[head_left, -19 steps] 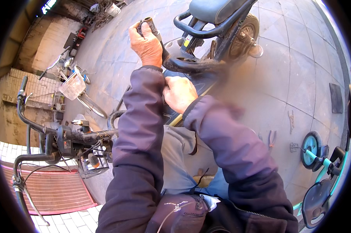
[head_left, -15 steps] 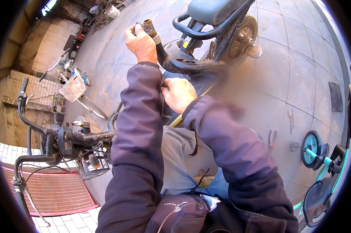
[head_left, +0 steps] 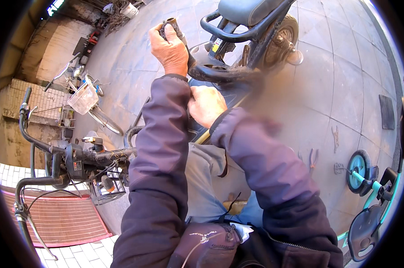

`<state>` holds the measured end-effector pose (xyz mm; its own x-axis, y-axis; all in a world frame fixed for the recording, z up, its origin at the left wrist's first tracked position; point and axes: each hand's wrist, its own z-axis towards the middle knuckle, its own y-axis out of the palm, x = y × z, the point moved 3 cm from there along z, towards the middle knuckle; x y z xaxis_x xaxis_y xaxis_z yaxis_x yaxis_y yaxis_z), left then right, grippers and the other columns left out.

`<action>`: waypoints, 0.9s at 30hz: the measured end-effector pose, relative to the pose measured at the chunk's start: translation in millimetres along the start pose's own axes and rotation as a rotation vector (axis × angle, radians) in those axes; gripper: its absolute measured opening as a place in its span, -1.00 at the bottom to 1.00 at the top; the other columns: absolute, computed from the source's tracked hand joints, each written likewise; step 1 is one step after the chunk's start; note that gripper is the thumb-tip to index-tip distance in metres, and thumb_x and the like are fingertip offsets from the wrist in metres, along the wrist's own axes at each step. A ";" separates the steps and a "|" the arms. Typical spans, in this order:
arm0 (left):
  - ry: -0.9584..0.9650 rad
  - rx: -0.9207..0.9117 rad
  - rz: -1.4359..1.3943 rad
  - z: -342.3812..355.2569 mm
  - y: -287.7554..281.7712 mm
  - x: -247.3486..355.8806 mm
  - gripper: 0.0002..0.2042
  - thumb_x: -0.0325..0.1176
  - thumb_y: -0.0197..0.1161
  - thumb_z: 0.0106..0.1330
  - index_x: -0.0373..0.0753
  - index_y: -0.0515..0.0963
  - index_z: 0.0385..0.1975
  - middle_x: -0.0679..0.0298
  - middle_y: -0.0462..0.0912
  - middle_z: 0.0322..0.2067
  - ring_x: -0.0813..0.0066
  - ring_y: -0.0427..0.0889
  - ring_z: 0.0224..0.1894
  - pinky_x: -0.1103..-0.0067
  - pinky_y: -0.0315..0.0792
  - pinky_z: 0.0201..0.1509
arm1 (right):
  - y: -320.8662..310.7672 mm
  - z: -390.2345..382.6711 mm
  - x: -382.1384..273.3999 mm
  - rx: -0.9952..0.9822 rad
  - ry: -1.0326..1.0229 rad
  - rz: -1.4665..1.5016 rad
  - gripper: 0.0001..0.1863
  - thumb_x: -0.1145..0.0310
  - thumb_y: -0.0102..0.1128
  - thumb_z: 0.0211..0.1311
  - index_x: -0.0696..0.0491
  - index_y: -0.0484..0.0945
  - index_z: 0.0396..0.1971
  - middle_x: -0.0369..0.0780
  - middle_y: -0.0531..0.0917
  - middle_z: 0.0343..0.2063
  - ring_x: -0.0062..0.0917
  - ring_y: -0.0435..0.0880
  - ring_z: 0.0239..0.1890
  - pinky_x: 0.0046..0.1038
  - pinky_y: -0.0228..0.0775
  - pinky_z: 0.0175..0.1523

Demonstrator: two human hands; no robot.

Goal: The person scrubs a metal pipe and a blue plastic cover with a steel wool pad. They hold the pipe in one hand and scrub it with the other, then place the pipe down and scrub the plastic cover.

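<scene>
My left hand [head_left: 168,47] is stretched out far ahead, closed around the dark grip of a short tool handle [head_left: 173,26] whose open tube end sticks up above the fist. My right hand [head_left: 206,105] is closer to me, fingers curled against a dark panel of the electric scooter [head_left: 244,42] just below the left sleeve; what it grips is hidden. The scooter stands ahead with its rear wheel [head_left: 278,42], black rack bars and grey seat in sight. My knees in light trousers are below my arms.
A bicycle with black handlebars [head_left: 54,154] stands close on my left above a red mat [head_left: 54,219]. Another bicycle with a white basket [head_left: 83,100] is farther left. Pliers [head_left: 313,156] lie on the paving at right, near a teal kick scooter [head_left: 367,187].
My left hand has moved a little farther up and away with the handle. My right hand has stayed at the scooter's panel.
</scene>
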<state>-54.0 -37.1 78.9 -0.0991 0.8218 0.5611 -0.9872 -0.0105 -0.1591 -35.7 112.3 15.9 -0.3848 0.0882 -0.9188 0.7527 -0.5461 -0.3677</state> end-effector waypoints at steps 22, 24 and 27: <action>-0.263 -0.043 -0.122 20.4 -2.0 -25.9 -0.85 -0.42 0.12 0.36 -0.36 0.51 -0.20 0.14 0.64 -0.42 0.38 0.61 -0.42 0.51 0.49 -0.32 | -1.0 -0.7 2.7 -0.018 -0.007 0.034 -0.75 0.30 0.16 0.15 0.10 0.67 -0.25 0.03 0.67 -0.36 -0.06 0.65 -0.20 -0.19 0.46 -0.04; -0.541 -0.165 -0.321 37.8 -0.2 -34.9 -0.88 -0.46 0.11 0.34 -0.39 0.48 -0.24 0.12 0.65 -0.39 0.34 0.64 -0.44 0.49 0.54 -0.36 | -3.3 -0.9 1.9 -0.057 0.004 0.012 -0.76 0.29 0.19 0.16 0.11 0.68 -0.28 0.01 0.68 -0.38 -0.10 0.66 -0.21 -0.22 0.46 -0.05; -0.599 -0.105 -0.396 50.5 -7.1 -23.8 -0.86 -0.45 0.09 0.36 -0.38 0.46 -0.20 0.08 0.64 -0.39 0.30 0.68 -0.45 0.44 0.62 -0.41 | -6.7 3.5 9.1 0.009 0.001 -0.009 -0.76 0.27 0.21 0.16 0.12 0.69 -0.31 -0.02 0.69 -0.41 -0.14 0.68 -0.24 -0.25 0.47 -0.06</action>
<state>-51.0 -85.3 107.6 0.1823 0.2995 0.9365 -0.9491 0.3026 0.0879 -46.1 113.9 10.4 -0.3905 0.0941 -0.9158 0.7447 -0.5525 -0.3743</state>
